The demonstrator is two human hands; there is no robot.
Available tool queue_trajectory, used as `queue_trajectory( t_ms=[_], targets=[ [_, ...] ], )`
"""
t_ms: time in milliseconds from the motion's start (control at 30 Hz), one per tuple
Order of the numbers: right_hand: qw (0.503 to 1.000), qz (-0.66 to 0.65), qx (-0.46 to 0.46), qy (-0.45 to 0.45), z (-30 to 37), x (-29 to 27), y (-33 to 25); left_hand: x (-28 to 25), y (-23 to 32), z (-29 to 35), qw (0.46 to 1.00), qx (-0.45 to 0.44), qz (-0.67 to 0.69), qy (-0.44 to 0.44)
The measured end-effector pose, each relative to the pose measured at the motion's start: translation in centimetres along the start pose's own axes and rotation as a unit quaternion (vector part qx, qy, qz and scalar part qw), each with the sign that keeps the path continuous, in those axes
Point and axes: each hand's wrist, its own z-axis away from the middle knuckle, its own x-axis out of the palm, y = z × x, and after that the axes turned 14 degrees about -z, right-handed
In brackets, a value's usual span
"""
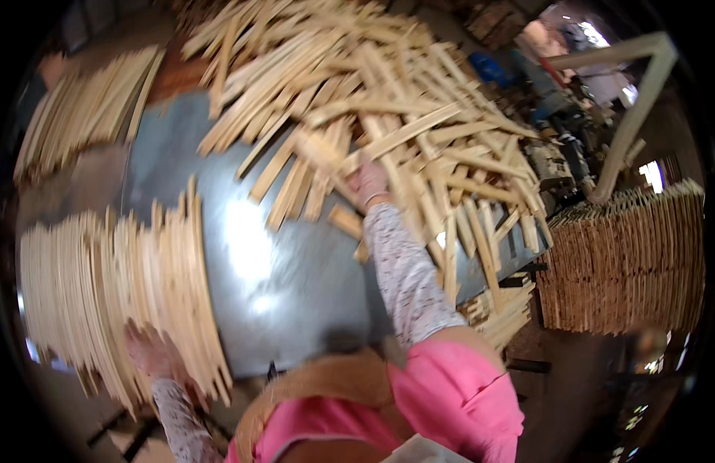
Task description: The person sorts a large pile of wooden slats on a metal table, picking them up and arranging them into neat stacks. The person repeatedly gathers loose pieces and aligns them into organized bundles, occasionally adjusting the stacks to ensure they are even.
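My left hand (153, 351) lies with fingers spread on the near end of a row of wooden slats (133, 270), which are lined up side by side at the left of the metal table. With my arm stretched forward, my right hand (370, 182) is at the near edge of a large loose heap of slats (427, 147). Its fingers are closed on a pale wooden slat (407, 137) that slants up to the right over the others. Blur hides the exact grip of the fingertips.
The grey metal table (288, 309) shows between row and heap. Another row of slats (87, 112) lies at the far left. Stacked wood (623, 262) stands at the right, below a wooden frame (643, 108). Some slats overhang the table's right edge.
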Motion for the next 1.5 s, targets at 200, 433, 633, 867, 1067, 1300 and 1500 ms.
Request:
queue_trajectory(
  t_ms=[200,433,633,867,1067,1300,1500],
  targets=[
    [0.958,-0.209,-0.151,-0.128,7.1,4.5,-3.3,-4.2,34.2,-0.4,0.954,0.275,0.114,-0.040],
    [0.993,-0.108,0.000,-0.054,8.8,-10.4,2.4,1.5,40.2,5.2,0.919,0.118,0.358,-0.112],
    [0.999,-0.023,0.036,0.026,5.5,-3.6,12.0,2.9,22.0,10.6,0.983,-0.021,-0.170,-0.068],
    [0.950,-0.305,-0.001,-0.068,10.5,-2.6,6.1,0.2,27.4,10.8,0.997,0.063,0.047,-0.003],
    [0.864,-0.496,0.003,-0.084,16.5,-3.8,-2.5,-1.0,40.4,12.7,0.849,0.035,0.410,-0.331],
    [0.999,0.031,0.031,0.024,15.0,-4.5,11.2,-2.3,23.8,12.3,0.971,0.051,-0.195,-0.130],
    [0.993,0.034,0.027,-0.108,11.0,-7.6,10.0,0.8,18.2,11.8,0.976,0.030,-0.186,-0.112]
  ],
)
